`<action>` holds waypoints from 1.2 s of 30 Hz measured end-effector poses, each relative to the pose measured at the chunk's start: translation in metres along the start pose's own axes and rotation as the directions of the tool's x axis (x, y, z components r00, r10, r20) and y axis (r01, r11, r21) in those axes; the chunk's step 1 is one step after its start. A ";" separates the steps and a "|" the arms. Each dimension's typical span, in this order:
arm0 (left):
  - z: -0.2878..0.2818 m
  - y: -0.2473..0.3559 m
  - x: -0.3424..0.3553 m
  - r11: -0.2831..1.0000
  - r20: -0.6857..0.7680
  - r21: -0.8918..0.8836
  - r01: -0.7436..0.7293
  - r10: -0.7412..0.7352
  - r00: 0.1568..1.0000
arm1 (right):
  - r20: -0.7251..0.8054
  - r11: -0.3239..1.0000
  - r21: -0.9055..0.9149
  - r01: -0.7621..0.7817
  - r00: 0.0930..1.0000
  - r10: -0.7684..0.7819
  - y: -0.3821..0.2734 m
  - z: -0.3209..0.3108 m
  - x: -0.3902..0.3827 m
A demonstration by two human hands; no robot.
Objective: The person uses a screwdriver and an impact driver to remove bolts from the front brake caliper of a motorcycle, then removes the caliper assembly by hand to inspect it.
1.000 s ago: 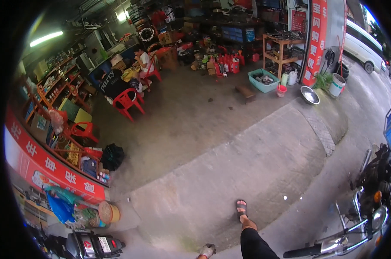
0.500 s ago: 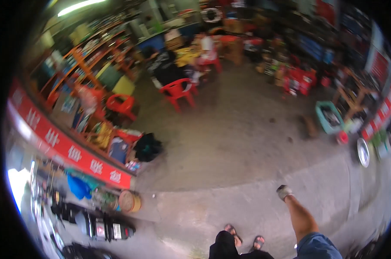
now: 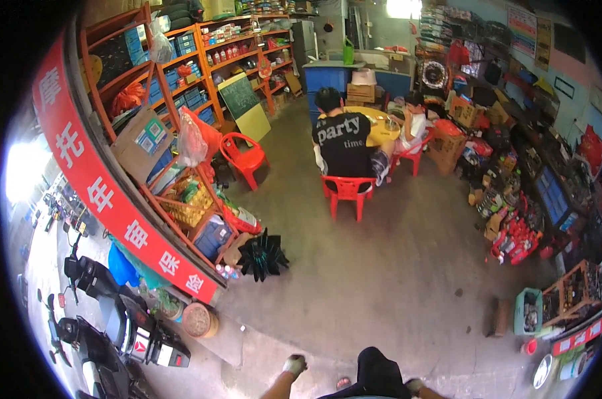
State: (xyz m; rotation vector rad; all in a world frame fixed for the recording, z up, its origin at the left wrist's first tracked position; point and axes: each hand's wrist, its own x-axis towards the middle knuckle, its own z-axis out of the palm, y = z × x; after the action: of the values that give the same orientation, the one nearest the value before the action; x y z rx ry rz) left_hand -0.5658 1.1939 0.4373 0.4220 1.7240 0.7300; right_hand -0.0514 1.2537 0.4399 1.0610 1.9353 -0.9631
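My left hand (image 3: 294, 366), in a light glove, hangs over the concrete doorway floor (image 3: 268, 332) at the lower middle, its fingers loosely curled with nothing visible in them. My right hand (image 3: 415, 388), also gloved, is at the lower edge right of my dark-clad leg (image 3: 374, 372); its fingers are mostly hidden. One sandalled foot (image 3: 343, 383) shows between my hands. Neither hand touches any object in view.
Two people (image 3: 341, 139), (image 3: 413, 126) sit on red chairs at a yellow table (image 3: 374, 113). Orange shelves (image 3: 208, 66) stand left. Scooters (image 3: 121, 326) and planters (image 3: 198, 319) are at lower left; a teal tub (image 3: 527, 312) and piled parts (image 3: 514, 226) lie right.
My view has swung left and into the shop, bringing the seated people toward the middle. My hands now hang low on either side of my leg; my right arm has dropped.
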 end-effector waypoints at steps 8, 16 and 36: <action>-0.029 0.197 0.208 0.737 0.203 0.570 -0.363 0.302 0.931 | 0.104 0.985 -0.004 -0.170 0.980 0.169 -0.002 -0.190 0.087; -0.164 0.307 0.273 0.935 0.085 -0.043 0.352 -0.347 0.934 | -0.039 0.895 -0.446 0.015 0.999 -0.037 -0.028 -0.512 0.334; -0.556 0.808 0.774 -0.107 0.251 0.966 -0.237 0.617 0.746 | -0.421 0.740 0.445 0.505 0.847 -0.324 -0.504 -1.248 0.597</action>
State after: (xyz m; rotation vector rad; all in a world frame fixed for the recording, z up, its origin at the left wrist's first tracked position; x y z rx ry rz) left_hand -1.3867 2.1343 0.4903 2.1260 2.1681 -0.2288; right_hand -1.0267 2.3363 0.6479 1.1538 2.2934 -1.7779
